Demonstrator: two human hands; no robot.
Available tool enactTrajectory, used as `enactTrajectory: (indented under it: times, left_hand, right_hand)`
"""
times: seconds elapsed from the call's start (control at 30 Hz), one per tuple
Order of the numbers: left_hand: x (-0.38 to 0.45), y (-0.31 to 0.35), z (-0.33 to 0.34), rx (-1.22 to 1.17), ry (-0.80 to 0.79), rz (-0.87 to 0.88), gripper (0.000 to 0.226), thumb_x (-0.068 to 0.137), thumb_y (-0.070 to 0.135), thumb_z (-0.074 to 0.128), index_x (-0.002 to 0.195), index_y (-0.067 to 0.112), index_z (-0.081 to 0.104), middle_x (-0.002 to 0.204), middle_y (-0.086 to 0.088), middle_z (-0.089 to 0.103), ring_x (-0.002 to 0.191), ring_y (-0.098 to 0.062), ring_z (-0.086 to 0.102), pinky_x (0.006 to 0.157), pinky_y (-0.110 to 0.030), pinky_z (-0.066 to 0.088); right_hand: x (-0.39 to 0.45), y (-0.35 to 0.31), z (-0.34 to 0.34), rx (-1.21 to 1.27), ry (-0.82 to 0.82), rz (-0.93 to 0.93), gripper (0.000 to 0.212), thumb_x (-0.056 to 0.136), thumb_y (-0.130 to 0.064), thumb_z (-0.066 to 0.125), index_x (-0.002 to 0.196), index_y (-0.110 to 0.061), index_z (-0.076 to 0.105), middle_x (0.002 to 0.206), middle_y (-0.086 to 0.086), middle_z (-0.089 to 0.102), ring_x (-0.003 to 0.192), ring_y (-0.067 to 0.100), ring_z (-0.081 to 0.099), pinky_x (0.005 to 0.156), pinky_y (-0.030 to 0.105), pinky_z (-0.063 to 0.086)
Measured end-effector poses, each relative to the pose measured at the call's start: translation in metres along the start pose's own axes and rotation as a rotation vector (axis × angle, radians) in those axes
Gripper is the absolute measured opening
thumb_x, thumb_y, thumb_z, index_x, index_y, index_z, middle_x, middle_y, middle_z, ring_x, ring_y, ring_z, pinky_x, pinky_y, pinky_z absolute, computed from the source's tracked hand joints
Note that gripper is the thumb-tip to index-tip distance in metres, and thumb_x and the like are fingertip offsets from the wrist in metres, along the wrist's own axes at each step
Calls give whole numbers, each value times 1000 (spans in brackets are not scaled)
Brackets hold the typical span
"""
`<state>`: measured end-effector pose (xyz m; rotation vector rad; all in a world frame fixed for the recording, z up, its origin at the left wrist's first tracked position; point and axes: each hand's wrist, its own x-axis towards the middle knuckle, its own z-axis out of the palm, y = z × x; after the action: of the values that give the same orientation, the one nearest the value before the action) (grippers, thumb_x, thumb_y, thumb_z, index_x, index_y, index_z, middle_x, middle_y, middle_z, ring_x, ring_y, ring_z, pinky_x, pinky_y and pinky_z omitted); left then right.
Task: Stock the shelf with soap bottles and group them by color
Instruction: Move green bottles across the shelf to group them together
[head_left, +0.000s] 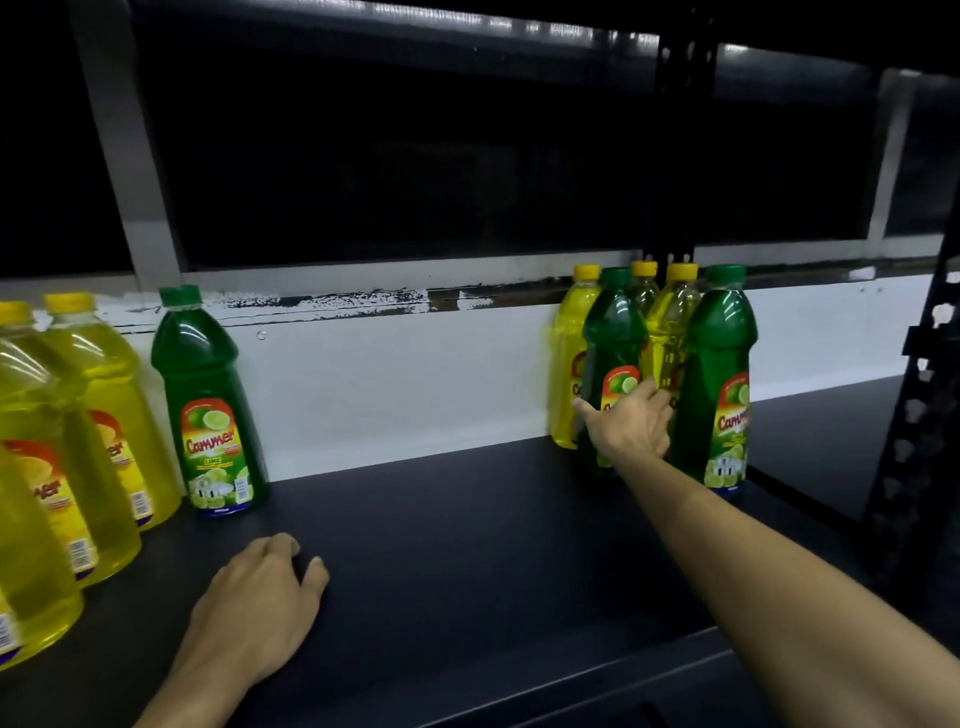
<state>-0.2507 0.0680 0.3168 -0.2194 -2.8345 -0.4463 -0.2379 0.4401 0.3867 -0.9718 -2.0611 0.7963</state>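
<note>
Right hand (631, 423) reaches far right into the mixed cluster, fingers curling round a green bottle (613, 364), thumb spread left; grip looks begun, not yet firm. Left hand (260, 603) rests loosely curled on the dark shelf (467, 519), holding nothing. Step in hand, as I judge it: pulling a green out of the mix to join the lone green bottle (210, 410) at left, beside the yellow row (78, 415). Next move calls for a lift clear of its neighbours. Obstacles: yellow bottles (670, 332) just behind and another green (719, 374) touching on the right could topple.
</note>
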Motion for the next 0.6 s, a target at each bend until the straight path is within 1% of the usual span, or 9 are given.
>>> enactTrajectory:
  times: [0.1,0.23,0.3,0.43,0.53,0.6]
  left_hand:
    - [1,3,-1,32,13,11,38,97,50,40,122,24,52,127,3,54,114,-16,54,90,-31,46]
    - [1,6,-2,60,18,7,38,98,50,39,123,25,51,126,4,53,115,-15,52,89,-30,45]
    - [1,7,-2,56,19,6,38,98,50,39,123,25,52,125,3,53,115,-16,52,89,-31,45]
    - [-1,8,-3,46,23,2,38,97,49,39,122,24,53,125,3,54,114,-17,52,89,-31,45]
    - [-3,8,-3,28,36,8,37,97,49,41,120,23,54,122,2,55,113,-17,53,89,-32,46]
    - [-4,8,-2,30,47,11,36,97,48,41,118,22,55,121,2,55,114,-18,53,90,-33,46]
  right_hand:
    - [2,0,2,-24,13,25,98,76,-49,75,146,-5,22,146,17,29,136,34,28,101,47,38]
    - [-2,-1,3,-63,28,25,96,73,-53,77,142,-6,30,143,18,32,133,35,30,101,47,39]
    - [-11,-1,1,-77,45,-4,96,70,-56,77,139,-5,34,140,19,35,131,35,32,100,47,39]
    - [-38,-2,-1,-18,30,-100,100,64,-60,79,133,-4,33,132,16,38,125,34,39,95,45,42]
    - [-66,-8,-1,90,-48,-135,101,63,-61,78,133,-8,28,128,12,46,115,34,53,87,43,47]
    - [-86,-15,-3,99,-123,-161,100,63,-64,76,133,-12,27,124,10,54,110,33,58,86,42,47]
